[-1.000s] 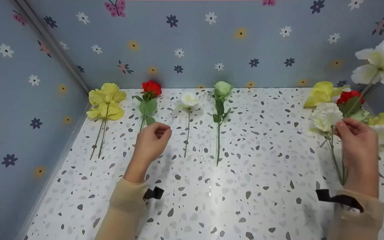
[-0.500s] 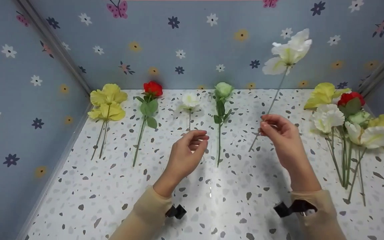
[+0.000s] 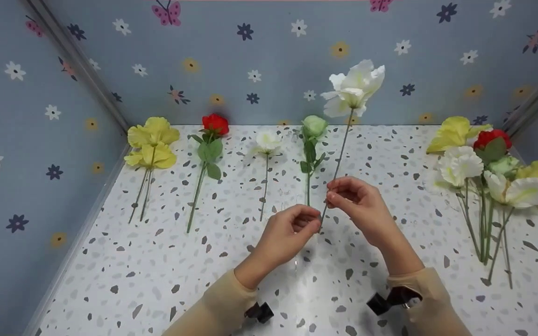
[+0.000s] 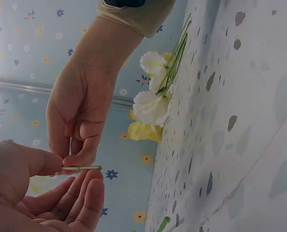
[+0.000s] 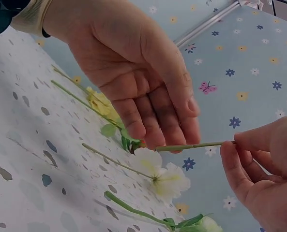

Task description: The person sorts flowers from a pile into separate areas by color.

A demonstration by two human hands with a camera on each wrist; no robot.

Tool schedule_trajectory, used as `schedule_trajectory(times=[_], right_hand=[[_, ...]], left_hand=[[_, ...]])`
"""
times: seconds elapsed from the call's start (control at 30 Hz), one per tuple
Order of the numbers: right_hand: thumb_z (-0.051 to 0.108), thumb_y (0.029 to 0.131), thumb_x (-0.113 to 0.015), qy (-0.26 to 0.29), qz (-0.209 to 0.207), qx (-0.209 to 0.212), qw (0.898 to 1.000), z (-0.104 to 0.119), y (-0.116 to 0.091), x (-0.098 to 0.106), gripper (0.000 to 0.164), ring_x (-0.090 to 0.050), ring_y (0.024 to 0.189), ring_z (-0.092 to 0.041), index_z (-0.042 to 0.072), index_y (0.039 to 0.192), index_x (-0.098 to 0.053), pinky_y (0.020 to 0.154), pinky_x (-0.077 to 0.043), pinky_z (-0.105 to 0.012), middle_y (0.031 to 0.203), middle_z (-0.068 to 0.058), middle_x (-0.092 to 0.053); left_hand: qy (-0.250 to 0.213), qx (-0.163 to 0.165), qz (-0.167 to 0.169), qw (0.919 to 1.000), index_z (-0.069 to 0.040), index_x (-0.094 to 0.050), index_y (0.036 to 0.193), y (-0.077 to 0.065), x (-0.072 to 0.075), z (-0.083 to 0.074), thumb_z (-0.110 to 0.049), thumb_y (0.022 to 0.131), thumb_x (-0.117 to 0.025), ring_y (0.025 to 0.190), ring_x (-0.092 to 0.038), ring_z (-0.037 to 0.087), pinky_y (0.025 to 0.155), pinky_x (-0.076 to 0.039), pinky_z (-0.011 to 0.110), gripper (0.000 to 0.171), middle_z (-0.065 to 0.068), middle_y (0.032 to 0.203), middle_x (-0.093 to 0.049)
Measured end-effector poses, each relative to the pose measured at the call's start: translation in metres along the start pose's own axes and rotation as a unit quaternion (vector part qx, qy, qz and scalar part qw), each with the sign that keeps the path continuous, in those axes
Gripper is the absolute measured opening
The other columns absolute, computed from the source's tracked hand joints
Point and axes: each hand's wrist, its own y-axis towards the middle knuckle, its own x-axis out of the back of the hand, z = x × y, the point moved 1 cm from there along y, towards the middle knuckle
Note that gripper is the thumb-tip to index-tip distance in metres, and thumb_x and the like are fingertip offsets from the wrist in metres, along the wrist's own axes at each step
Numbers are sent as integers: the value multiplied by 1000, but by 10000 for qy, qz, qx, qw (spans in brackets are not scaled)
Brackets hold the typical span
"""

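Observation:
My right hand (image 3: 364, 212) pinches the thin stem of a white artificial flower (image 3: 354, 88) between thumb and fingertips. The bloom stands raised and tilts to the right, above a pale green rose (image 3: 315, 126) on the table. Close to the stem's lower end is my left hand (image 3: 287, 233), its fingers loosely bent. In the right wrist view the left fingers lie right at the stem end (image 5: 174, 147), while that thumb (image 5: 192, 105) stays apart from it. The right hand (image 4: 83, 101) also shows in the left wrist view, its fingertips on the stem.
Left of the hands lie two yellow flowers (image 3: 151, 156), a red rose (image 3: 215, 124) and another white flower (image 3: 267, 142) on the speckled table (image 3: 124, 280). A mixed pile with a red rose (image 3: 487, 137) and white blooms (image 3: 528, 192) lies at right. A patterned wall (image 3: 269, 60) stands behind.
My right hand has lifted the white flower from the pile at right and carried it left to the middle. My left hand has moved right from beside the red rose to the stem's lower end.

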Motion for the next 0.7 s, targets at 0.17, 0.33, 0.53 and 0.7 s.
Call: schedule_trajectory(times=[0.17, 0.33, 0.53, 0.7], right_hand=[[13, 93, -74, -203, 53, -7, 9998, -2, 0, -4, 27, -66, 94, -30, -1, 114, -66, 85, -58, -39, 106, -20, -64], [15, 94, -74, -71, 71, -96, 9999, -1, -1, -7, 28, -66, 93, -28, 0, 116, -66, 85, -58, -38, 109, -26, -62], [11, 97, -68, 547, -123, -8, 9984, 4, -2, -3, 28, -67, 88, -26, -4, 120, -62, 86, -58, -39, 110, -31, -59], [12, 96, -70, 417, -220, 57, 9989, 4, -2, -2, 27, -67, 86, -25, -5, 115, -63, 84, -59, -38, 102, -23, -63]], left_hand=[[125, -111, -18, 9999, -8, -70, 110, 0, -6, 4, -17, 96, -70, 87, -69, 10, 79, -58, 26, 17, -1, 97, -71], [-118, 13, -28, 9999, -6, -70, 103, -1, -8, 5, -10, 96, -69, 77, -70, 12, 71, -59, 28, 8, 2, 89, -71], [-208, 83, 179, 9996, -3, -71, 103, -1, -10, 4, -6, 95, -68, 75, -69, 13, 69, -59, 28, 8, 5, 88, -71], [-357, 112, 169, 9992, -3, -72, 102, -1, -12, 4, -7, 95, -68, 74, -70, 16, 68, -59, 28, 9, 7, 88, -72]])
